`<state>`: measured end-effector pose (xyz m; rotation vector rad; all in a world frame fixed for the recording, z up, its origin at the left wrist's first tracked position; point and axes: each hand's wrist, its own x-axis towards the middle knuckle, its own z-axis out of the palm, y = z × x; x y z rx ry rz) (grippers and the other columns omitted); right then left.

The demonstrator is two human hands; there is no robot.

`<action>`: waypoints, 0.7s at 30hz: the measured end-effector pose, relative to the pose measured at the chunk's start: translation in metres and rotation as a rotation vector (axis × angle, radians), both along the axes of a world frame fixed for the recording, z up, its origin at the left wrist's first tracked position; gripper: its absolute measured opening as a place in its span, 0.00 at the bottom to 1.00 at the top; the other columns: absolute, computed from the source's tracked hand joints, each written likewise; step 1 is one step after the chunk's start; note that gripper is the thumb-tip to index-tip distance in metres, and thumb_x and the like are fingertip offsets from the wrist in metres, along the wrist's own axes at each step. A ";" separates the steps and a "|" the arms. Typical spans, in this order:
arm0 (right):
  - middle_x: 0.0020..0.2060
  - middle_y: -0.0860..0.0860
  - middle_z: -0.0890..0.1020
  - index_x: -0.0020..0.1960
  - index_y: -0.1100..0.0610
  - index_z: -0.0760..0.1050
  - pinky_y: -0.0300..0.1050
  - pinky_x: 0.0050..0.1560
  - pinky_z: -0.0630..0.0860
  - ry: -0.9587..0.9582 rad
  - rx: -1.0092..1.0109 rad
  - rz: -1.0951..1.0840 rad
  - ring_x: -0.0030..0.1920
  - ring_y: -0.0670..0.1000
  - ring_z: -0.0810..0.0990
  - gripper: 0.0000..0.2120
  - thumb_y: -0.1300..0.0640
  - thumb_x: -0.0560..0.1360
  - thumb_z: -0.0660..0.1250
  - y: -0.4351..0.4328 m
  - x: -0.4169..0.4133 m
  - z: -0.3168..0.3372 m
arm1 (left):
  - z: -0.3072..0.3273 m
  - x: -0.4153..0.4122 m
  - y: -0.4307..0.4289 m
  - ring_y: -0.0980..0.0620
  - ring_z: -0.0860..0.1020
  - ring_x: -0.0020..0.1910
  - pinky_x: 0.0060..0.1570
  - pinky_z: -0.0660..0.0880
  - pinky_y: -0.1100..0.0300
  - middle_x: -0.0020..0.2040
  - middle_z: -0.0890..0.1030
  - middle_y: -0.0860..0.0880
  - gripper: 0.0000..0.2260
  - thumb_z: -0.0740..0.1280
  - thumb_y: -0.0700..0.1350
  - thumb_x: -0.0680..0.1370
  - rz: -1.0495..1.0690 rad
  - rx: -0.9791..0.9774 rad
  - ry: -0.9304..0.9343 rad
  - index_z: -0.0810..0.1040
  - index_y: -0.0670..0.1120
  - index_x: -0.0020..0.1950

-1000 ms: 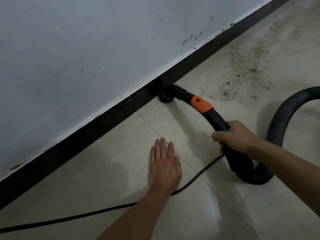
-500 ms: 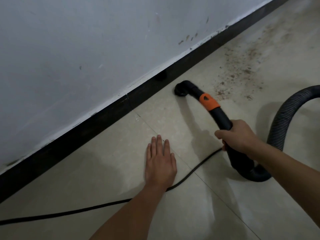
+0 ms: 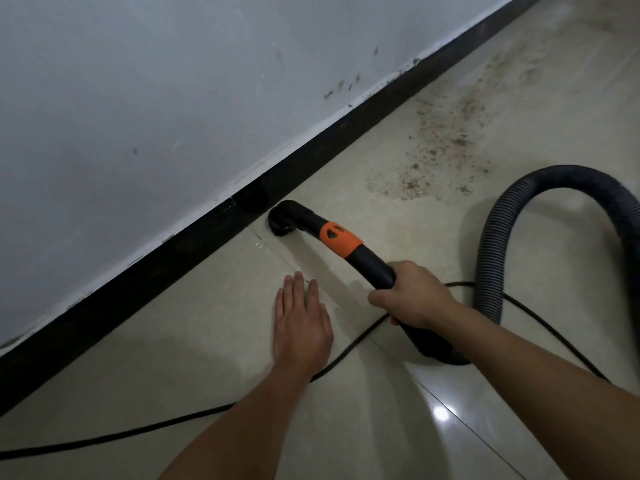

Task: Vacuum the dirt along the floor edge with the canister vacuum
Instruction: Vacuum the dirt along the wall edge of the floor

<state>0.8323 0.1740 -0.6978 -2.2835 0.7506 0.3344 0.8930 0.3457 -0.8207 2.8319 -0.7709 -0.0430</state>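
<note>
We count 1 wand [image 3: 367,265], nozzle [image 3: 281,220] on the floor just beside black skirting [image 3: 138,289]. R hand [image 3: 412,296] grips it; L hand [image 3: 302,323] lies flat on tile. 1 hose [image 3: 491,237], 1 cord [image 3: 104,438], 1 dirt patch [image 3: 443,150] farther along.

The room is looking dim and greyish. A light is glaring off the floor tile [image 3: 441,414] at five o'clock, my left hand [image 3: 301,327] is blurring slightly, and soft shadows are falling toward ten o'clock.
</note>
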 end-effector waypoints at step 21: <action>0.31 0.58 0.78 0.46 0.60 0.74 0.46 0.30 0.77 -0.137 0.155 -0.563 0.27 0.55 0.79 0.08 0.60 0.71 0.72 -0.095 -0.079 0.004 | 0.022 0.049 -0.052 0.40 0.53 0.76 0.74 0.50 0.50 0.77 0.57 0.38 0.22 0.56 0.46 0.81 -0.060 0.044 0.113 0.62 0.42 0.75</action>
